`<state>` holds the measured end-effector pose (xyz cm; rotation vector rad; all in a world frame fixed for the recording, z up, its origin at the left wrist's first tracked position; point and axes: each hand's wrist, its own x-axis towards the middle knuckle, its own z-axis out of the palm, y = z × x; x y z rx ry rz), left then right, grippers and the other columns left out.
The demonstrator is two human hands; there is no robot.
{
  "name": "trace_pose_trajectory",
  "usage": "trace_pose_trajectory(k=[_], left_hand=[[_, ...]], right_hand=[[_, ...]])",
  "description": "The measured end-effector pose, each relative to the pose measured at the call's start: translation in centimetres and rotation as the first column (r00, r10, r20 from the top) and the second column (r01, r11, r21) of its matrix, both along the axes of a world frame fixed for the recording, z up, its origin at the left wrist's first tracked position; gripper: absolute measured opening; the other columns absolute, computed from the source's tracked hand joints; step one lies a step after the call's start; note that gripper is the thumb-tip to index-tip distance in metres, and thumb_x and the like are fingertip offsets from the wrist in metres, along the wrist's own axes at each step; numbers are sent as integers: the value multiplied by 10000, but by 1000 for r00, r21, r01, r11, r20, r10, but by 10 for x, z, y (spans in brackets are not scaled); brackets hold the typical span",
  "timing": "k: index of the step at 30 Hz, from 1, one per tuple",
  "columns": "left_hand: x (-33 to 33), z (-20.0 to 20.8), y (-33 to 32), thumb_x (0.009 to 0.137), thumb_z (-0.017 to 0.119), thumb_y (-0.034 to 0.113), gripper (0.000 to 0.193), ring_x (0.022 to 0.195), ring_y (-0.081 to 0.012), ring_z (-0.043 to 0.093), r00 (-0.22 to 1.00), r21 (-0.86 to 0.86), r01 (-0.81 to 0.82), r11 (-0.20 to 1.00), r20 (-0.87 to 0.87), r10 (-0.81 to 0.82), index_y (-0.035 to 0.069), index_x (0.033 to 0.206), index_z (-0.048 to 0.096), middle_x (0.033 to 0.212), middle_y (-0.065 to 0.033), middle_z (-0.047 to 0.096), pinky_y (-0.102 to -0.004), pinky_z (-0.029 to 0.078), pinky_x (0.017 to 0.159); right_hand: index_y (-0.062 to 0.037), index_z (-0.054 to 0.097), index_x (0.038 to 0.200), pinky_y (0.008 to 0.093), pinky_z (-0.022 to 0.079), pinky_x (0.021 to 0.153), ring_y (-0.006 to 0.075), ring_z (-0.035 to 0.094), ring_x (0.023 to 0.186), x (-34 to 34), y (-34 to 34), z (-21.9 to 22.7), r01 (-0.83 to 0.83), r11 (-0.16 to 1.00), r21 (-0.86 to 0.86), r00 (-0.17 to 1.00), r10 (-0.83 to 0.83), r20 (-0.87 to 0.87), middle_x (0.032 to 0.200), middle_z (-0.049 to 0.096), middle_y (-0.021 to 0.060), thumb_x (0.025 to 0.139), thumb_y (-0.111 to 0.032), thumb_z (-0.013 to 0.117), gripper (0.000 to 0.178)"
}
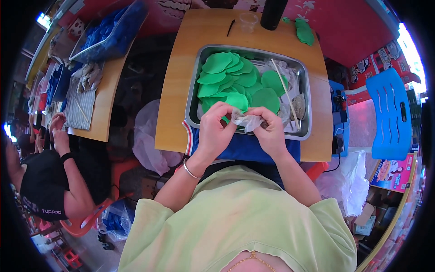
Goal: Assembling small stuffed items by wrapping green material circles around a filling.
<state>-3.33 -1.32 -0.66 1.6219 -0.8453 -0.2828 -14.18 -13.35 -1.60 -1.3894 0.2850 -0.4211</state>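
Between my two hands, over the near edge of a metal tray, is a crumpled, whitish, thin piece; whether it is cloth or film I cannot tell. My left hand pinches its left end, close to a bright green round piece. At the other end, the fingers of my right hand are closed on it. A pile of flat green pieces fills much of the tray. Toward its right side lie a thin pale stick and some crumpled greyish-white material.
The wooden table also bears a clear cup, a dark cylinder and more green pieces. A blue chair stands at right. At left, a person sits by another table with a bin of blue material.
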Motion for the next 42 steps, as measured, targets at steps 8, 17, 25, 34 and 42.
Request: trace_pose_trajectory(k=[8, 17, 25, 34, 42], left_hand=[[-5, -10, -10, 799, 642, 2, 62, 686, -103, 578, 968, -86, -39, 996, -250, 17, -10, 860, 633, 784, -56, 603, -222, 430, 519], [-13, -1, -13, 733, 653, -56, 147, 708, -138, 602, 999, -72, -23, 997, -32, 21, -3, 869, 642, 811, -71, 595, -250, 486, 551], [-20, -13, -18, 752, 631, -72, 126, 727, -134, 603, 934, -155, -80, 985, -358, 19, -16, 865, 633, 825, -71, 576, -235, 505, 575], [-22, -11, -19, 771, 632, -72, 105, 723, -130, 590, 992, -146, -65, 987, -113, 49, -17, 860, 631, 816, -66, 572, -232, 501, 588], [-23, -12, -19, 774, 640, -58, 105, 728, -149, 596, 979, -153, -49, 987, -205, 16, -15, 870, 636, 815, -75, 586, -239, 504, 605]], right_hand=[[-5, 647, 1020, 228, 474, 759, 89, 610, 864, -2, -2, -1, 182, 948, -260, 975, -207, -74, 929, 673, 44, 840, 20, 602, 187], [-12, 655, 1048, 210, 482, 750, 101, 608, 902, -8, 1, -5, 135, 982, -129, 991, -135, 9, 1103, 645, 81, 834, 88, 554, 257], [10, 671, 1021, 235, 502, 748, 107, 625, 864, -9, 2, -3, 288, 912, -290, 956, -294, 27, 1027, 675, 77, 845, 50, 590, 198], [-9, 676, 1025, 165, 412, 575, 7, 527, 676, -11, 3, 2, 249, 955, -162, 967, -255, -21, 903, 678, 17, 844, 9, 613, 192], [-17, 688, 1030, 180, 424, 605, 16, 531, 707, -15, -7, 7, 187, 978, -94, 976, -196, -95, 853, 666, -21, 839, 12, 626, 202]])
